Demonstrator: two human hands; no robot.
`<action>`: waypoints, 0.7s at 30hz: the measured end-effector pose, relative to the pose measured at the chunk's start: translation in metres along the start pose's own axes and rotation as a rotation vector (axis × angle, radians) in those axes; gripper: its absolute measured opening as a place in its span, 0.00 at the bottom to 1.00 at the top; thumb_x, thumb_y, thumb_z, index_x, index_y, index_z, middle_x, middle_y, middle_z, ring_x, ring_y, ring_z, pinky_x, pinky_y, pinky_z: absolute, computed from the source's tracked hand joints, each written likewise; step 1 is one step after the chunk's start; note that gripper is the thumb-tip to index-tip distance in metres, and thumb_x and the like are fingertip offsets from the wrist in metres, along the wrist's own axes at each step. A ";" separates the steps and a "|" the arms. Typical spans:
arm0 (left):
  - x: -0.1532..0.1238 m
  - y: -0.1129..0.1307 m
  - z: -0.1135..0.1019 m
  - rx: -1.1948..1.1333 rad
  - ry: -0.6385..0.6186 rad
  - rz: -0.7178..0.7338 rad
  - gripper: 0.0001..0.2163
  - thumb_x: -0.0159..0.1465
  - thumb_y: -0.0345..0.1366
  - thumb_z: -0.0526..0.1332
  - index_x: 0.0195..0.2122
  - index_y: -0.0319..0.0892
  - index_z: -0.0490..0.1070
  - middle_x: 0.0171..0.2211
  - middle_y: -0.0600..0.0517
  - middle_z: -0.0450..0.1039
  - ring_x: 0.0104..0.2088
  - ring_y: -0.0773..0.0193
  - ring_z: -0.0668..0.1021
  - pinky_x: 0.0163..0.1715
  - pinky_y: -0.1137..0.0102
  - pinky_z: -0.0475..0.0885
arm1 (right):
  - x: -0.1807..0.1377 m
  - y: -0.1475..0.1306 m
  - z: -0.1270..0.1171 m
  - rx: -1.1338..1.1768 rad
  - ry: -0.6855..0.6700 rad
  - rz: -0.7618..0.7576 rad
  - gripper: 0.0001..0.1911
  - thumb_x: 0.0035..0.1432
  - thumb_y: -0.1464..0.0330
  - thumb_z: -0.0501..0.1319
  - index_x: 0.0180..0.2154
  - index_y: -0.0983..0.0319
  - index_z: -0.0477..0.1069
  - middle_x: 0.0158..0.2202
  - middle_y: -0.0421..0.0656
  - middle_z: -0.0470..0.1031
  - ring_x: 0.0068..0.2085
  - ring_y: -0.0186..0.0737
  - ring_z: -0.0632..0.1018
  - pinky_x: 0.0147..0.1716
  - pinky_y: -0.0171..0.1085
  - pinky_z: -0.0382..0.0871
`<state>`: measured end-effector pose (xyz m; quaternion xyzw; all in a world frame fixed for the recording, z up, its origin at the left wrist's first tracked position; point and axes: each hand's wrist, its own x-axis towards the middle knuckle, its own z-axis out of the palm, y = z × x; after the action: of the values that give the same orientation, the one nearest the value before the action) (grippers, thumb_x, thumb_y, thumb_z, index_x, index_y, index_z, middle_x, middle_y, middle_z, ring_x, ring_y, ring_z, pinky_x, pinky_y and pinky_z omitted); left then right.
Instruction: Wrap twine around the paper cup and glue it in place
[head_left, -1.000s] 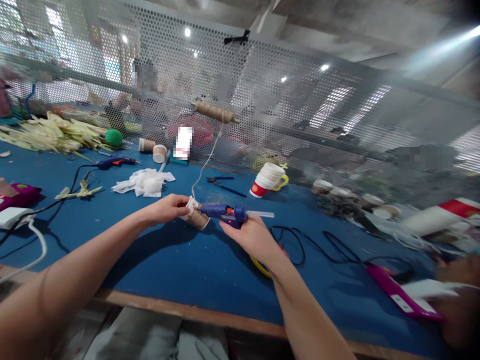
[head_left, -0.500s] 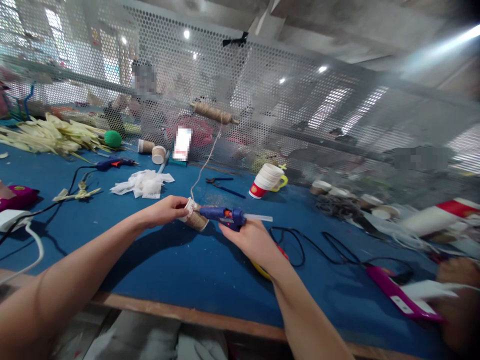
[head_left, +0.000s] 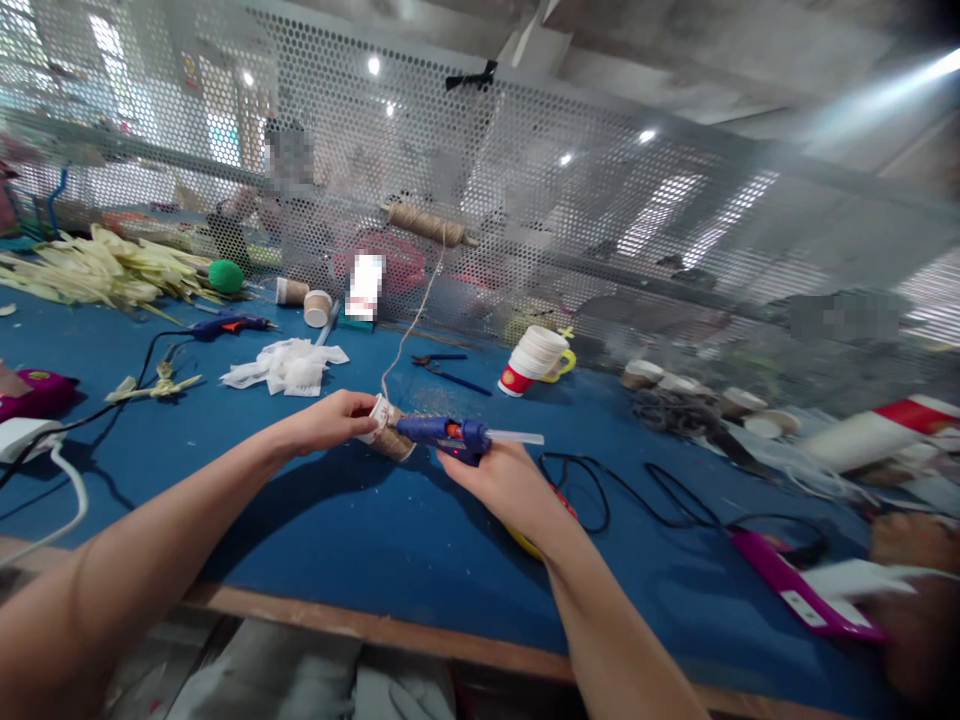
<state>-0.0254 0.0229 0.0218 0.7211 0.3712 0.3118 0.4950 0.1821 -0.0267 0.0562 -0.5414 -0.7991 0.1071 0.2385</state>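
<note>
Tilted over the blue table, a paper cup (head_left: 394, 440) partly wrapped in brown twine is gripped at its rim end by my left hand (head_left: 337, 418). My right hand (head_left: 506, 475) is closed round a blue hot glue gun (head_left: 442, 432), its nozzle at the cup's side; whether the tip touches cannot be made out. A clear glue stick (head_left: 517, 437) juts from the gun's back. Twine (head_left: 411, 325) runs from the cup up to a spool (head_left: 426, 224) on the perforated screen.
Behind my hands lie pliers (head_left: 454, 372), stacked paper cups (head_left: 532, 360) and crumpled white tissue (head_left: 289, 367). A second glue gun (head_left: 232, 325) rests at the left. Black cable (head_left: 637, 490) and a purple power strip (head_left: 802, 590) lie right, near another person's hand (head_left: 915, 545).
The glue gun has shifted very slightly, its nozzle still at the cup. My left hand and the cup have hardly moved.
</note>
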 end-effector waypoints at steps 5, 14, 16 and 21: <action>0.000 0.000 -0.001 0.041 -0.048 0.008 0.16 0.54 0.35 0.52 0.43 0.36 0.68 0.40 0.49 0.71 0.39 0.62 0.71 0.40 0.72 0.62 | 0.002 -0.001 0.000 -0.002 0.055 -0.003 0.10 0.47 0.66 0.52 0.18 0.63 0.62 0.18 0.38 0.63 0.21 0.31 0.62 0.20 0.31 0.55; 0.000 -0.004 -0.003 0.116 -0.088 0.043 0.15 0.56 0.36 0.52 0.43 0.35 0.66 0.38 0.48 0.71 0.39 0.62 0.70 0.39 0.72 0.63 | 0.008 0.004 -0.001 0.031 0.061 0.046 0.11 0.46 0.64 0.54 0.17 0.62 0.57 0.16 0.37 0.58 0.20 0.31 0.59 0.20 0.32 0.55; 0.000 -0.004 -0.003 0.114 -0.097 0.042 0.14 0.56 0.35 0.52 0.42 0.35 0.66 0.38 0.48 0.70 0.39 0.62 0.71 0.39 0.72 0.64 | 0.008 0.005 -0.001 0.051 0.057 0.060 0.11 0.45 0.64 0.54 0.17 0.62 0.56 0.16 0.37 0.57 0.20 0.31 0.59 0.20 0.32 0.55; 0.000 -0.004 -0.003 0.116 -0.107 0.067 0.15 0.56 0.34 0.51 0.44 0.36 0.66 0.39 0.48 0.70 0.39 0.63 0.70 0.39 0.71 0.64 | 0.005 0.004 -0.002 0.080 -0.002 0.061 0.09 0.46 0.65 0.53 0.18 0.62 0.60 0.17 0.37 0.58 0.21 0.32 0.61 0.21 0.32 0.56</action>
<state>-0.0290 0.0253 0.0188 0.7762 0.3371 0.2673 0.4609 0.1852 -0.0208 0.0575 -0.5557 -0.7774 0.1466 0.2557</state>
